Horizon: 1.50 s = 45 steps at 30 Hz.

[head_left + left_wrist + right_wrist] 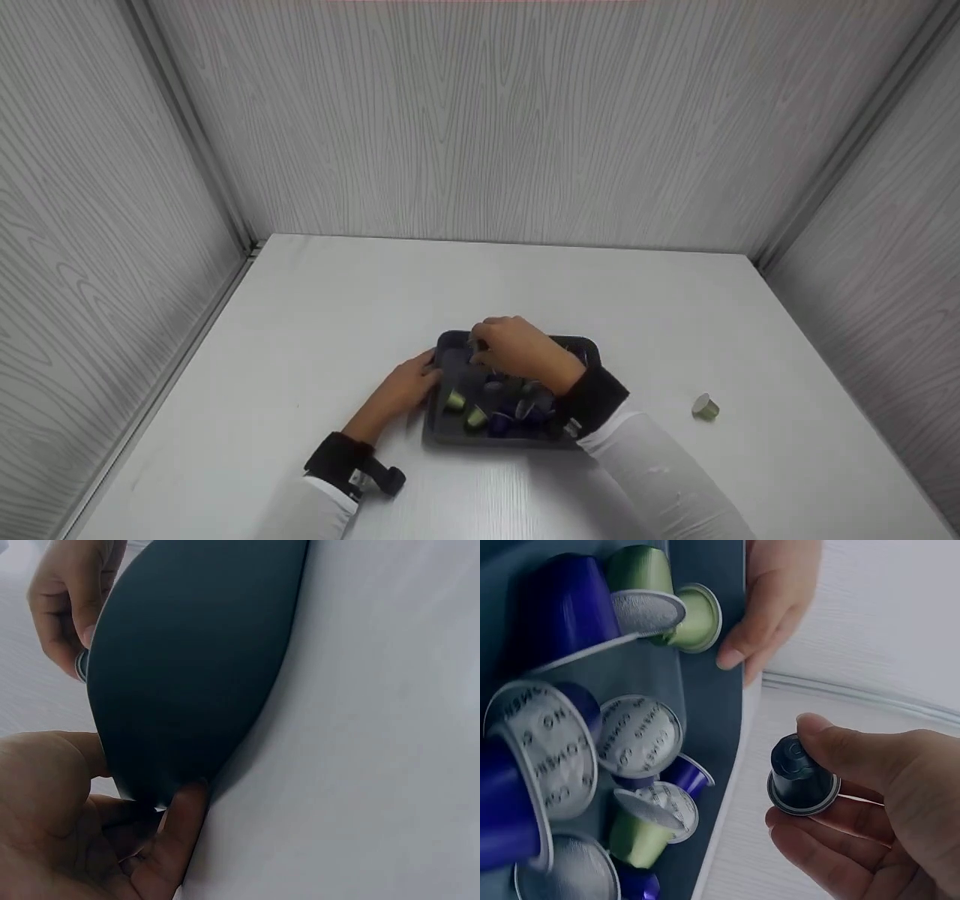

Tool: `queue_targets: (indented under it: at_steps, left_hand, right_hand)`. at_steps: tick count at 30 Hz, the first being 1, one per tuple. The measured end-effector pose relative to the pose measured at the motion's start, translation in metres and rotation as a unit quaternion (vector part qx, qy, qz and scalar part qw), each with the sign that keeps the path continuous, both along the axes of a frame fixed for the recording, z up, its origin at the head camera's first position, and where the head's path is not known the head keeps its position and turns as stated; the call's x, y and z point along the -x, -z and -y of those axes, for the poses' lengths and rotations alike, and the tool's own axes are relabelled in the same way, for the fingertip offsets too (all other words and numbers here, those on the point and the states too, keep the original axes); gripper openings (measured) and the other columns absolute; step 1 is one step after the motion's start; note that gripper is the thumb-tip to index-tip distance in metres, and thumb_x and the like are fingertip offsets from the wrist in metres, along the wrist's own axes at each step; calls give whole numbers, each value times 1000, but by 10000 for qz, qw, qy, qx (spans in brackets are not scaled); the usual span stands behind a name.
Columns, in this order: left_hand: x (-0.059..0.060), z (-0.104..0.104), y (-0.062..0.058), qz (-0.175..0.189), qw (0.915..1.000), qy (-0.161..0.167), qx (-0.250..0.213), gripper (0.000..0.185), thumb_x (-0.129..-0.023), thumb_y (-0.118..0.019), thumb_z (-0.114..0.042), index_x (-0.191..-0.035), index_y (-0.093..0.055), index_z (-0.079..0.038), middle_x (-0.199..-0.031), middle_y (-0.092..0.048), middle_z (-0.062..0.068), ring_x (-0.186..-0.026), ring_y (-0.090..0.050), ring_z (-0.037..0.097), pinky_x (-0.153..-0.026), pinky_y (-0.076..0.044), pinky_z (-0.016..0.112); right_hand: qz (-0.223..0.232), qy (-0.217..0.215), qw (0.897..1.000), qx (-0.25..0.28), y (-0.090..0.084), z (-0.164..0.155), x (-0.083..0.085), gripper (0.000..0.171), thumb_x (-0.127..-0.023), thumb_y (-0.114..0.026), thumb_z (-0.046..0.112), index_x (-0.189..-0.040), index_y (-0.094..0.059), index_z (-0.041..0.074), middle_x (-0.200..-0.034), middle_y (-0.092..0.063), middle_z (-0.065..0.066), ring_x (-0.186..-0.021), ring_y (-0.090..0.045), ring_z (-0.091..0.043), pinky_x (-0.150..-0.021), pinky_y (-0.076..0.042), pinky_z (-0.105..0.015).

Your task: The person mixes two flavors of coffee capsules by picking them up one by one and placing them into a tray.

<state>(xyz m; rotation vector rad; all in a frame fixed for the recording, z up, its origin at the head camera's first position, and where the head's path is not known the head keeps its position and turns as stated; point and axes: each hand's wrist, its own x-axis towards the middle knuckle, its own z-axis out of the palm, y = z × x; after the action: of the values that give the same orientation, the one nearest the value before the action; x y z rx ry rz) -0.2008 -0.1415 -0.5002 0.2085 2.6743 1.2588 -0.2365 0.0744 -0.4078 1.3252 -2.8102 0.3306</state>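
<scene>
A dark grey tray (517,442) lies on the table with blue and green coffee capsules inside it. My left hand (409,386) grips the tray's left side; the left wrist view has its fingertips against the outer wall (180,675). Over the tray's far left part, my right hand (525,351) pinches a dark coffee capsule (802,778) between thumb and fingers, its wider rim downward in the right wrist view. Among the capsules in the tray are a blue one (574,607) and a green one (641,836). Some capsules are hidden behind the right hand and wrist.
A single green capsule (705,407) lies tipped on the white table (360,300), to the right of the tray. Grey wood-grain panels (480,135) stand at the back and both sides. Each wrist wears a black band (339,463).
</scene>
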Motion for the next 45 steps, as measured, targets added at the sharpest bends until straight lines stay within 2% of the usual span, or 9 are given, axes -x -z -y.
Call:
queue_targets:
  at_steps: [8,11,16,20,26,30,37,41,45]
  left_hand:
    - [0,0,-1,41,9999,-62,-131,53,-101,-44,-27,-151,-39,-10,-143,-50,13,-123,-51,27,-104,-36,48]
    - [-1,0,-1,-20,9998,-7,-190,53,-101,-44,-27,-151,-40,-11,-143,-51,12,-122,-52,27,-104,-37,47]
    - [-1,0,0,-92,9997,87,-212,52,-102,-43,-29,-150,-41,-10,-144,-50,12,-130,-47,28,-107,-34,48]
    - [-1,0,-1,-67,9998,106,-176,52,-102,-43,-29,-150,-41,-10,-140,-54,12,-124,-52,28,-104,-37,48]
    - [0,-1,0,-108,9999,77,-4,51,-102,-44,-25,-150,-41,-9,-127,-61,11,-101,-56,25,-90,-42,46]
    - [0,-1,1,-125,9999,47,47,51,-102,-44,-23,-150,-40,-9,-133,-58,11,-103,-54,25,-91,-41,45]
    - [0,0,1,-201,9997,96,34,52,-99,-45,-21,-150,-40,-7,-124,-61,12,-98,-56,26,-88,-43,45]
    - [0,0,1,-261,9996,51,22,53,-98,-46,-22,-149,-41,-6,-129,-60,13,-101,-56,26,-92,-42,46]
    - [0,1,2,-382,9992,75,-13,53,-98,-47,-21,-149,-41,-5,-136,-56,17,-107,-55,27,-99,-40,48]
  right_hand:
    - [-69,13,9979,-645,14,26,-1,12,-90,-69,22,-93,-68,10,-77,-60,3,-67,-54,-14,-65,-48,-32]
    - [-142,-32,9964,-834,20,32,-2,12,-89,-68,22,-94,-69,11,-78,-63,2,-67,-56,-14,-67,-50,-33]
    - [-166,-154,9940,-1071,24,37,-4,16,-89,-70,24,-99,-70,12,-85,-66,0,-74,-60,-15,-71,-52,-34]
    - [-145,-140,9926,-1193,23,35,-6,20,-89,-71,27,-103,-69,12,-89,-67,-1,-79,-63,-16,-75,-52,-35]
    - [-95,-27,9949,-1002,16,27,-7,23,-88,-73,28,-103,-70,12,-88,-68,-1,-75,-63,-17,-73,-53,-36]
    - [-187,-36,9950,-978,12,18,-7,19,-89,-72,27,-99,-68,11,-84,-65,0,-70,-60,-16,-69,-53,-35]
    - [-620,-311,9928,-975,13,-4,-9,27,-87,-75,29,-104,-67,10,-87,-64,-2,-74,-62,-18,-69,-53,-35]
    - [-1037,-542,9909,-671,12,-16,-10,18,-93,-68,27,-99,-68,10,-86,-64,-1,-73,-61,-17,-66,-52,-33]
    - [-1350,-728,9876,-337,14,-30,-11,16,-94,-66,23,-104,-70,12,-93,-67,0,-81,-64,-16,-72,-53,-32]
